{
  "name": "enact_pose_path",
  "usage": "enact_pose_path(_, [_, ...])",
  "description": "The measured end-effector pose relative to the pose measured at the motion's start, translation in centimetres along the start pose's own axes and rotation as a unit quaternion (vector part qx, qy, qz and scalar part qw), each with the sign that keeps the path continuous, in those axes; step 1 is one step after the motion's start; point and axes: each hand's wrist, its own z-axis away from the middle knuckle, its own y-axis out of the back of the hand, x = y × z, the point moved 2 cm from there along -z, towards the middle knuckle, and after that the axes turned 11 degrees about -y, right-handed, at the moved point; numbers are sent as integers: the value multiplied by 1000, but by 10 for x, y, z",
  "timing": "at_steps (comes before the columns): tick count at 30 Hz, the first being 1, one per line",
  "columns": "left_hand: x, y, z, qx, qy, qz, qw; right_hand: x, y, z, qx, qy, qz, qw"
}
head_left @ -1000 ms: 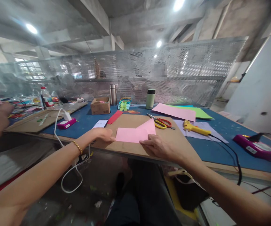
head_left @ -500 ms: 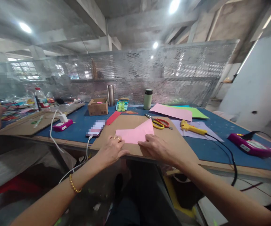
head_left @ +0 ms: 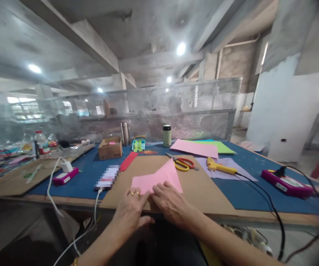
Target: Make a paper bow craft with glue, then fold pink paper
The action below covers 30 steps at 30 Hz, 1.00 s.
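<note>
A sheet of pink paper (head_left: 159, 180), partly folded with a pointed flap rising at its right, lies on a brown cardboard sheet (head_left: 203, 195) in front of me. My left hand (head_left: 133, 205), with rings on its fingers, holds the paper's near left edge. Beside it, my right hand (head_left: 167, 199) has bent fingers pressing the near edge, close to the left fingertips. Both hands hide part of that edge. Just beyond the paper are scissors (head_left: 185, 164) with red and yellow handles.
A yellow glue gun (head_left: 220, 167) lies on purple paper at the right, its cord running past a purple power box (head_left: 285, 183). A phone (head_left: 108, 177) and red strip (head_left: 128, 161) lie left. Farther back stand a cardboard box (head_left: 110, 149), steel flask (head_left: 125, 133) and green tumbler (head_left: 166, 136).
My right hand has moved left along the paper's near edge, toward my left hand. The camera view has tilted up, so the table sits lower.
</note>
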Motion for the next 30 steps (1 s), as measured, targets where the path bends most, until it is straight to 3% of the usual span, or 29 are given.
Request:
enact_pose_path(7, [0,-10,-7,2,-6,-35,999,39,-12,26,11,-64,18,998])
enact_pose_path(14, [9,-1,-8,-2,-6,-56,998,68,19,70,-33,-153,22,988])
enact_pose_path(18, [15,5,-6,13,-13,-64,998,52,31,63,-30,-174,15,984])
enact_pose_path(22, [16,2,-3,26,-15,-91,995,17,18,44,10,-71,-64,995])
enact_pose_path(24, [14,-2,0,30,-15,-106,994,7,10,40,6,-62,-78,995])
enact_pose_path(30, [-6,-20,25,68,-38,-113,991,5,10,45,-1,-73,-104,992])
